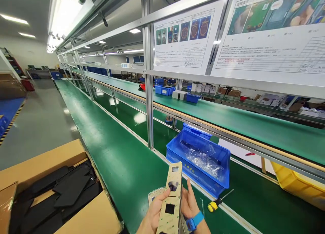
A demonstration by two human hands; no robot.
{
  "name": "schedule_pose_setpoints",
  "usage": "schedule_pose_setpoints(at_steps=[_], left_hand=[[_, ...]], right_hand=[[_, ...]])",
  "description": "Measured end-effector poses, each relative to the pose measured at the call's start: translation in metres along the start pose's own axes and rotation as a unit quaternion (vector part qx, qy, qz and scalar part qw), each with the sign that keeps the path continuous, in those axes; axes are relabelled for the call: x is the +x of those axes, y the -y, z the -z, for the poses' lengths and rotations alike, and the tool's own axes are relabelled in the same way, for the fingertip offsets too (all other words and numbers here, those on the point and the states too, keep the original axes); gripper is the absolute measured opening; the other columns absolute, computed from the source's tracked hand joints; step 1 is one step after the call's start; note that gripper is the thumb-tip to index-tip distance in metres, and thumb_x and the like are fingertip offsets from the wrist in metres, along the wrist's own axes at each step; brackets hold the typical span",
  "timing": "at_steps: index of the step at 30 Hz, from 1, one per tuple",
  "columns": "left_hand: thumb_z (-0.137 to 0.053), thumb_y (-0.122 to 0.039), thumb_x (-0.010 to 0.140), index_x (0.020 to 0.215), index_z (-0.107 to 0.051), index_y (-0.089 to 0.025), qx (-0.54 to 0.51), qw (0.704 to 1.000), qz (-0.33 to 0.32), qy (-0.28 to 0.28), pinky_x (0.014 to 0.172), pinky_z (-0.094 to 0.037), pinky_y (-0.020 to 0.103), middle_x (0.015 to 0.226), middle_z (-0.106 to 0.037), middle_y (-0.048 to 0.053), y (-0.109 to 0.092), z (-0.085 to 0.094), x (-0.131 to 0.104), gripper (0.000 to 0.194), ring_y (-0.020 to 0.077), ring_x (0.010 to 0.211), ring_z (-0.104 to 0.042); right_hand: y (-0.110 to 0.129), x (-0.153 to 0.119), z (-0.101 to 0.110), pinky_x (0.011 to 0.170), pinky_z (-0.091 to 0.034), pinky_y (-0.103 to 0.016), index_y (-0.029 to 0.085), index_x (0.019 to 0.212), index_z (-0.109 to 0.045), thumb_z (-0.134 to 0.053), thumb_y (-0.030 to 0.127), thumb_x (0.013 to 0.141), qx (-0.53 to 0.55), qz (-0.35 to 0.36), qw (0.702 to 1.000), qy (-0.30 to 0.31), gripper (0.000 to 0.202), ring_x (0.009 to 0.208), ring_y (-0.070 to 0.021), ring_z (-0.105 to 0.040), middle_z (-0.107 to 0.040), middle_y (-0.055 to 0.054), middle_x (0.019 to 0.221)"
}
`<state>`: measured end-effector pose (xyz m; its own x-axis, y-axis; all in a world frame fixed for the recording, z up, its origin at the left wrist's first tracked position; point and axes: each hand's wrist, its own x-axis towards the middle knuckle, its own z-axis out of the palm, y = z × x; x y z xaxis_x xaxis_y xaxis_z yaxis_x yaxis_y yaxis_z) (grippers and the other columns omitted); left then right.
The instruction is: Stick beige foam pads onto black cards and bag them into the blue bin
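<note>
A long tan panel (173, 179) with rectangular cut-outs and small green marks is held upright at the bottom centre. My left hand (155, 212) grips its left edge, with the thumb on the panel's face. My right hand (189, 201), with a blue wristband (195, 221), is at the panel's right side. Its fingers point up and rest against or just beside the panel; the contact is partly hidden. Behind my left hand, another flat piece (155, 193) lies on the green bench (127, 166).
A blue bin (175, 156) with clear plastic stands beyond my hands. A yellow-handled screwdriver (214, 205) lies at its right. An open cardboard box (48, 159) of black pieces is at left, a yellow bin (299, 185) at right. A metal post (149, 108) rises behind the bench.
</note>
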<state>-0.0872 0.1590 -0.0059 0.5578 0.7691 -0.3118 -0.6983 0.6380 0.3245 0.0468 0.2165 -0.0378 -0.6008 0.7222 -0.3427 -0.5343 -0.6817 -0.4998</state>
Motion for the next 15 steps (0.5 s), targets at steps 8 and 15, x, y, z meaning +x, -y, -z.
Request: schedule_pose_setpoints(at_steps=[8, 15], left_hand=[[-0.055, -0.043, 0.089, 0.135, -0.053, -0.011, -0.033, 0.997, 0.015, 0.075, 0.100, -0.047, 0.053, 0.113, -0.073, 0.019, -0.015, -0.007, -0.034, 0.056, 0.0369, 0.110, -0.066], [-0.052, -0.047, 0.090, 0.136, -0.050, -0.006, -0.028, 0.996, -0.030, 0.083, 0.103, -0.046, 0.052, 0.119, -0.070, 0.021, -0.043, -0.006, -0.060, 0.062, 0.0367, 0.118, -0.062]], right_hand=[[0.018, -0.012, 0.005, 0.087, -0.056, -0.045, 0.018, 0.111, -0.069, -0.076, 0.062, 0.066, 0.016, 0.026, 0.999, -0.025, 0.063, 0.092, -0.0277, -0.069, -0.076, -0.009, 0.095], [0.015, -0.028, 0.062, 0.061, -0.054, -0.025, 0.021, 0.085, -0.073, -0.087, 0.058, 0.049, 0.043, 0.132, 0.972, -0.190, 0.054, 0.062, -0.0126, -0.065, -0.073, 0.002, 0.069]])
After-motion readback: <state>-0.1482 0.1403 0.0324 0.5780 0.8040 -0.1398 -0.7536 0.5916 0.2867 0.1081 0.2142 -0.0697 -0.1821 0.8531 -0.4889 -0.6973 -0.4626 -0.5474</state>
